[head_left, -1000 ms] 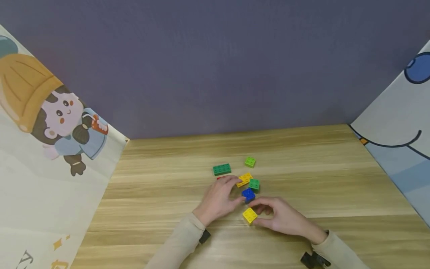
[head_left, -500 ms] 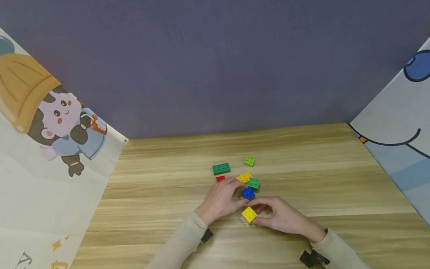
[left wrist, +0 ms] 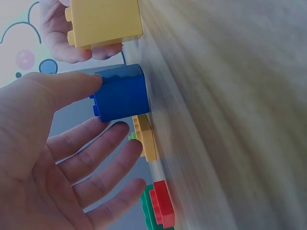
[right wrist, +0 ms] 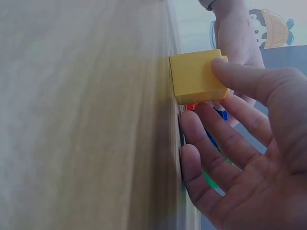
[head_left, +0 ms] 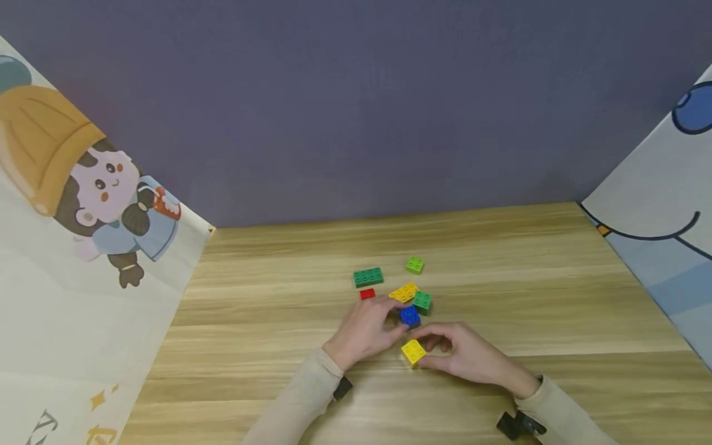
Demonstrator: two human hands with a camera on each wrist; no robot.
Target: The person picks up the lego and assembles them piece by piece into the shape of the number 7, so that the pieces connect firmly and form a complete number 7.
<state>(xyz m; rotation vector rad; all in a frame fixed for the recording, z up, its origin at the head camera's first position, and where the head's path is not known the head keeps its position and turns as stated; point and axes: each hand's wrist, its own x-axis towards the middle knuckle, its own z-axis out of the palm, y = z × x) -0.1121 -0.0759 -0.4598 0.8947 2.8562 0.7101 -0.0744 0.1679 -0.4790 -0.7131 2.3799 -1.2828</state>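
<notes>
In the head view my left hand (head_left: 364, 330) pinches a blue toy building brick (head_left: 410, 316) between thumb and index finger. The left wrist view shows the thumb on one side of the blue brick (left wrist: 122, 95) and the index fingertip at the other; the remaining fingers spread loosely. Nearer the body, my right hand (head_left: 464, 353) holds a yellow brick (head_left: 413, 352) by thumb and index finger. Both bricks sit at or close to the tabletop, a small gap between them. Touching or close beside the blue brick is a green square brick (head_left: 422, 301).
A flat orange-yellow brick (head_left: 404, 292) lies just beyond the left fingertips. Farther back are a long dark green brick (head_left: 368, 277), a small red brick (head_left: 368, 294) and a lime green brick (head_left: 415, 265). A dark wall (head_left: 389, 111) bounds the wooden table (head_left: 528, 278) behind.
My left index finger has come from beside the orange-yellow brick to the blue brick, which has turned and shifted slightly. More of the red brick shows. My right hand stays on the yellow brick.
</notes>
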